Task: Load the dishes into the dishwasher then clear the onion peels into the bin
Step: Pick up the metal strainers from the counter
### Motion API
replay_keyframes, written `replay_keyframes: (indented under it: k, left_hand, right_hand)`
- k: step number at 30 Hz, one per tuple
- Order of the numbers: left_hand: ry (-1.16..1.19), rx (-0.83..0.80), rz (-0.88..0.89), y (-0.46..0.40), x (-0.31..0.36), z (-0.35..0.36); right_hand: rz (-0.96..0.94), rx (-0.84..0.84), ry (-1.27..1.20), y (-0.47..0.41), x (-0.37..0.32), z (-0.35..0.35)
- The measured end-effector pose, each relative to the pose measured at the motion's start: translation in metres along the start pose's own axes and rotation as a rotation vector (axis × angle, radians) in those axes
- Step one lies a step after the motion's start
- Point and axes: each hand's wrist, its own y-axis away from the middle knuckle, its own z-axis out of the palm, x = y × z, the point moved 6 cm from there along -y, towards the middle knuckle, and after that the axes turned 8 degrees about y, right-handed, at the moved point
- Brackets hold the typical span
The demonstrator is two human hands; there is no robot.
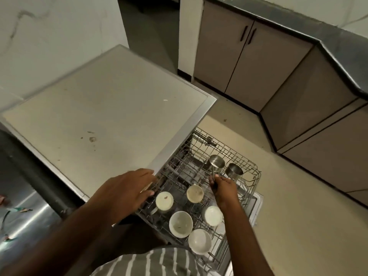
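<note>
The dishwasher's wire rack point(253, 176) is pulled out below me. Several white cups and bowls sit in it, among them a bowl point(180, 224), another bowl point(199, 240), a cup point(164, 200) and a stained cup point(195, 193). Two steel tumblers stand at the far end: one point(217, 161) and one point(234, 169). My right hand point(224, 189) pinches a thin metal utensil point(213, 174) that reaches toward the nearer tumbler. My left hand point(127, 191) rests with straight fingers on the rack's left edge, by the dishwasher's top point(99, 108).
Beige cabinets point(245, 62) with a dark countertop point(338, 46) run along the right. A tiled floor point(298, 226) lies around the rack. A steel surface point(25, 222) shows at lower left. The open dishwasher door point(256, 202) lies under the rack.
</note>
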Motion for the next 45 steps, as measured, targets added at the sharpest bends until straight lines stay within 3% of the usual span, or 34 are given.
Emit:
replay_keyframes:
  k: [12,21,30,45]
  left_hand:
    - [0.011,0.012,-0.261,0.026,-0.041,0.012]
    - [0.046,-0.023,-0.36,0.032,-0.038,0.018]
    - [0.038,-0.026,-0.322,0.037,-0.029,0.016]
    - [0.114,0.081,-0.252,0.079,-0.065,0.015]
  right_hand:
    - [0.243,0.142,-0.123,-0.134,-0.006,-0.002]
    - [0.36,0.17,-0.038,-0.144,0.007,-0.01]
    - [0.269,0.081,-0.032,-0.126,0.029,-0.003]
    - [-0.233,-0.074,0.43,-0.016,0.011,0.067]
